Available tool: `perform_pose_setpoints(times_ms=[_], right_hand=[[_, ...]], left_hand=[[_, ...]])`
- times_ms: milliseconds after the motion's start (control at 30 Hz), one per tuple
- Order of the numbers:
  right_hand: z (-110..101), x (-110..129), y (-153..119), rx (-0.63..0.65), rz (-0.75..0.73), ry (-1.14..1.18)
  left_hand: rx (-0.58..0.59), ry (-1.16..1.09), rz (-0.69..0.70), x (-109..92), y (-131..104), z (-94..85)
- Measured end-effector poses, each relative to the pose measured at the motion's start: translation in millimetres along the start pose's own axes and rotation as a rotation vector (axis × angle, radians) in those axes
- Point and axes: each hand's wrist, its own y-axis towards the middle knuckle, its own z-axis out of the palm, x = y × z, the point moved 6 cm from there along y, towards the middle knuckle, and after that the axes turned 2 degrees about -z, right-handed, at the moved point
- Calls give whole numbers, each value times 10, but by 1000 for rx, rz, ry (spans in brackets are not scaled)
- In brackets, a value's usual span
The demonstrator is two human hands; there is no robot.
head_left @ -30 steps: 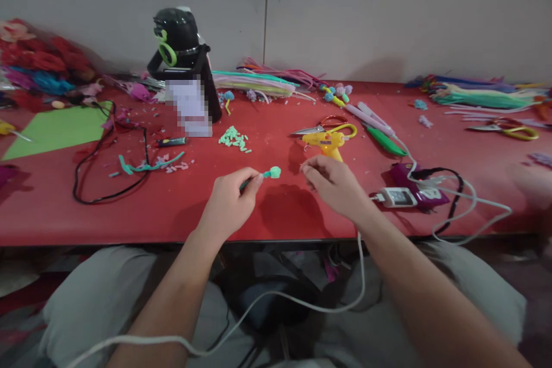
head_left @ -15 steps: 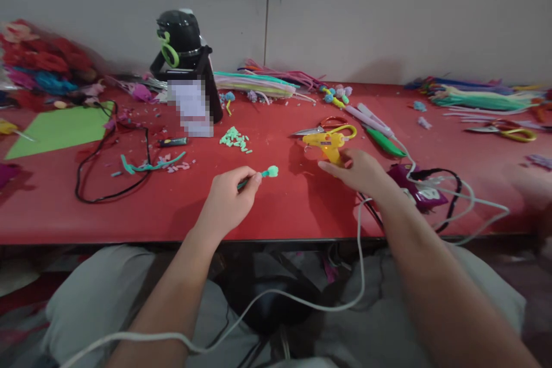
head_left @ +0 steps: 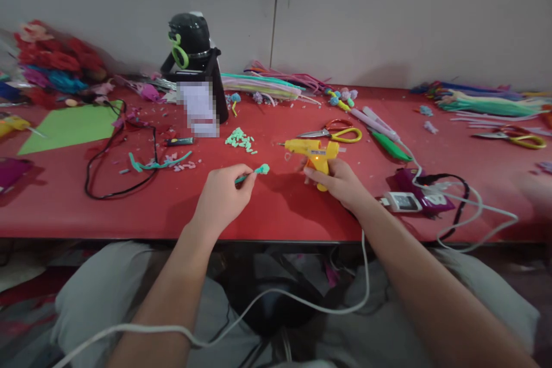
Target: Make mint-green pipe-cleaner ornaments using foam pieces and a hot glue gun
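Observation:
Between thumb and fingers, my left hand (head_left: pixel 224 195) pinches a green pipe cleaner stem (head_left: pixel 263 169) with a pale green fuzzy tip pointing right. My right hand (head_left: pixel 340 181) is wrapped round the grip of a yellow glue gun (head_left: pixel 314 152), its nozzle pointing left and a small orange light glowing on its side. Beyond the left hand lies a small heap of cut pale green pieces (head_left: pixel 240 140). Scissors (head_left: pixel 338 131) with red and yellow handles rest on the red table just behind the glue gun.
A black bottle (head_left: pixel 190 40) stands at the back left. Bundles of pipe cleaners (head_left: pixel 487 100) lie along the wall. A black cable (head_left: pixel 88 178) loops near a green sheet (head_left: pixel 71 126). At right are a purple power block (head_left: pixel 435 198), white cords and more scissors (head_left: pixel 511 136).
My right hand has closed round the glue gun and lifted it off the table, moving it left and nearer. The left hand keeps its pinch on the stem. The view has shifted slightly.

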Motion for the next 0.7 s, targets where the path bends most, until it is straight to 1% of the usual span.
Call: perform_pose_setpoints(times_ms=[100, 200, 400, 533, 700], right_hand=[[124, 24, -93, 93, 52, -3], [231, 80, -160, 162, 17, -8], [298, 115, -174, 157, -65, -69], [323, 93, -157, 177, -87, -77], [336, 99, -152, 161, -125, -91]], left_hand=[[-11, 15, -5, 38, 9, -27], [-12, 27, -28, 72, 15, -40], [15, 35, -58, 61, 12, -26], [36, 42, -70, 42, 1, -21], [31, 40, -73, 39, 6, -30]])
